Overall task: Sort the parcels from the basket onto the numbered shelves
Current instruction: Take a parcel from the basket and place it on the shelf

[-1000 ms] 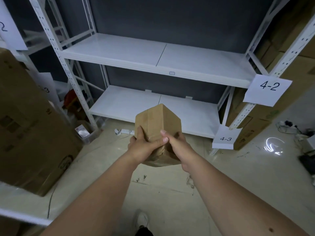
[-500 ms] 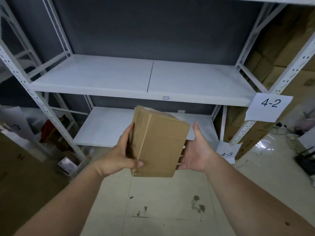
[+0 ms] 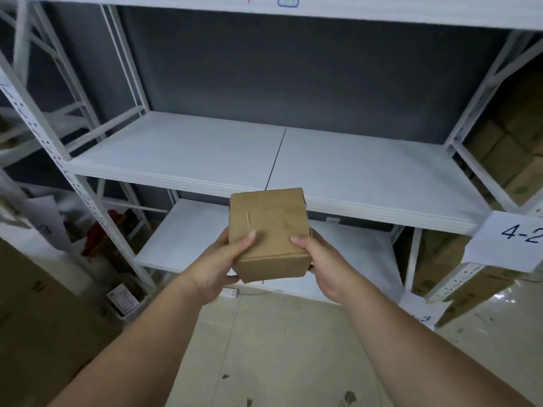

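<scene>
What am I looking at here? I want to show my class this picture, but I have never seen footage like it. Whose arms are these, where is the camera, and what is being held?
There is no machine here. A person wears a wide-angle camera on the head, looking forward and down, so the two bare arms reach in from the bottom. The left hand and right hand grip a small brown cardboard parcel from either side, thumbs on its top face. It is held in the air in front of a white metal rack. The middle shelf has a paper tag reading 4-2 at its right end; the lower shelf has a partly hidden tag ending in 3. Nothing shows on either shelf. More cardboard boxes are stacked to the right.
</scene>
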